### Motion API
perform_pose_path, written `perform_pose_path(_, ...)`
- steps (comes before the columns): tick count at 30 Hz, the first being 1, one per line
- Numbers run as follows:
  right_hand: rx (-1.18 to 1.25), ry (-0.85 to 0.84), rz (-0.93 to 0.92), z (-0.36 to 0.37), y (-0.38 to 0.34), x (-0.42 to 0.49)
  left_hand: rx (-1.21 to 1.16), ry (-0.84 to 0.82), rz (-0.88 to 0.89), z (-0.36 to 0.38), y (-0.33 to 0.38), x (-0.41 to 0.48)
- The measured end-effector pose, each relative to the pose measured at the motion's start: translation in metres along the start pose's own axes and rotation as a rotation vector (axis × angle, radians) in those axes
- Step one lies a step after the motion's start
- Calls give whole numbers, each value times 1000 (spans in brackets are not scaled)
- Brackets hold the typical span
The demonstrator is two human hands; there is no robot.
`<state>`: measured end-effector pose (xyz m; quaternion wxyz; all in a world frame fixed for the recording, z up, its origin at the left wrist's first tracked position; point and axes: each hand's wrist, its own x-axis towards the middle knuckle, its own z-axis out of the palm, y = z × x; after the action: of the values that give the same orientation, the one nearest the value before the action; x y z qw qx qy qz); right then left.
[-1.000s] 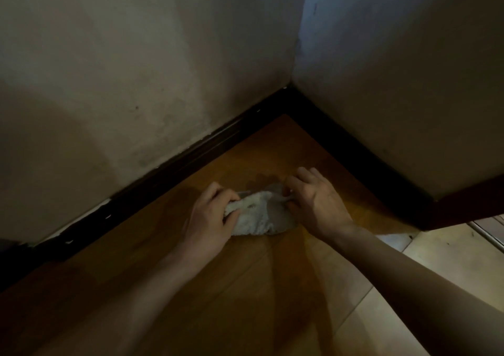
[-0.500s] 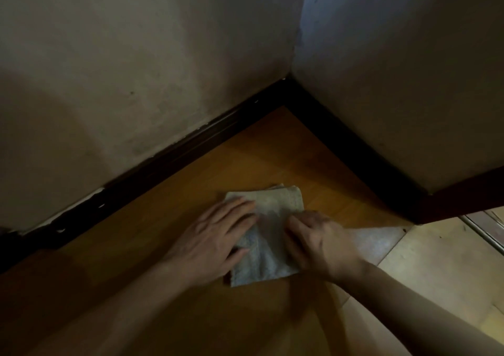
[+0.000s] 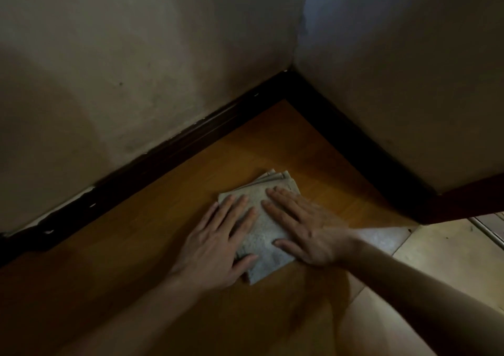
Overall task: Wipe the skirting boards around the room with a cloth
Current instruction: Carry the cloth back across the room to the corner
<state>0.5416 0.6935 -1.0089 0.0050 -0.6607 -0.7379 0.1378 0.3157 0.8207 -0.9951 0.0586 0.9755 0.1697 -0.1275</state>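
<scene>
Left hand (image 3: 215, 243) and right hand (image 3: 302, 227) spread flat, pressing folded cloth (image 3: 268, 263) on wooden floor (image 3: 245, 142), frame centre, near skirting board (image 3: 163, 153).

The cloth (image 3: 268, 263) is grey, nubbly matt fabric, the floor (image 3: 136, 260) smooth orange wood with a faint sheen, the skirting (image 3: 163, 155) dark, slightly glossy and chipped, the walls (image 3: 109, 69) matt blotchy plaster, the tiles (image 3: 450, 257) pale and smooth

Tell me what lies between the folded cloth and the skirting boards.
Only bare wooden floor, in the head view; the cloth touches neither skirting board.
</scene>
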Motion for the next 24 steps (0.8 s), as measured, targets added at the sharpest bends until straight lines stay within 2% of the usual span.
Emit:
perform_pose_path(3, -46, -30, 2, -26, 27, 22, -7, 10, -64, -1, 0, 23)
perform_pose_path(7, -136, 37, 256, -37, 12, 38, -60, 30, -162, -3, -2, 61)
perform_pose_path(11, 32, 147, 429, -18, -8, 24, -62, 56, -182, -12, -3, 89)
perform_pose_path(16, 25, 163, 402, -16, 20, 25, -86, 142, -232, -18, 3, 93)
perform_pose_path(24, 30, 239, 389, -19, 34, 24, -193, 130, -268, -22, -4, 114)
